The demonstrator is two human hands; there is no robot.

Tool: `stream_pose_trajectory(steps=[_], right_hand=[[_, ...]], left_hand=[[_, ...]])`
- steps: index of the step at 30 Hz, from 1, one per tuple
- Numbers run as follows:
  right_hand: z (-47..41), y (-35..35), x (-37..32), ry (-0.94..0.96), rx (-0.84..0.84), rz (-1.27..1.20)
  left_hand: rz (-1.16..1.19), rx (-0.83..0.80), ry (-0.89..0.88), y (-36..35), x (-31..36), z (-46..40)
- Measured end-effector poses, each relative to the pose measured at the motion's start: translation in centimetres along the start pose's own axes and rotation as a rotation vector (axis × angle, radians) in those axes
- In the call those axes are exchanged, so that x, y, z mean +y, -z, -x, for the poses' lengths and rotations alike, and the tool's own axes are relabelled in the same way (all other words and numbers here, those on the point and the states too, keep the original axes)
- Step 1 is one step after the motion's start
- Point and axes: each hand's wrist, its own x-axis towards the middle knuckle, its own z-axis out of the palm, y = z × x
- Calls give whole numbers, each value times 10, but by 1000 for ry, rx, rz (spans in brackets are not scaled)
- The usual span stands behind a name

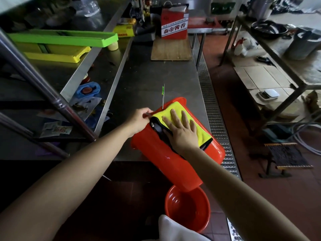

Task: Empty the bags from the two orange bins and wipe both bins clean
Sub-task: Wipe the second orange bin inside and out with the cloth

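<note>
Head camera looks down, close over counter point(152, 79)

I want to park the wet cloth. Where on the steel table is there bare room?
Bare steel table lies between the wooden board and the green-handled tool. Nearer, the orange bin under the yellow cloth fills the end; the left shelf is littered.

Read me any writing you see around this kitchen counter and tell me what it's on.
"森帝酱香": white band on the red carton at the counter's far end.
Small line above it: too blurred to read.
Yellow box on the shelf: red print, unreadable.
Orange bin, yellow cloth: no text.
</note>
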Motion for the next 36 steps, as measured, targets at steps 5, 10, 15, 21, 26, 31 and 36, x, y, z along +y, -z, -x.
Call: stream_pose_trajectory(steps=[5,10,15,21,26,31,36], right_hand=[[68,-23,40,75,75,106],[132,-34,79,88,81,92],[118,-25,60,103,22,90],[11,1,-7,84,-19,0],[10,-7,-3,144,-5,61],[82,-25,55,154,77,99],[122,-37,68,178,102,102]], left_hand=[[-56,84,-69,-6,-18,12],[-17,88,-40,-4,-29,24],[4,117,-53,-1,-41,41],[-20,176,-38,-1,-56,52],[-90,200,-25,3,-59,56],[-56,213,-36,-4,-57,60],[-453,593,-534,-18,-39,76]])
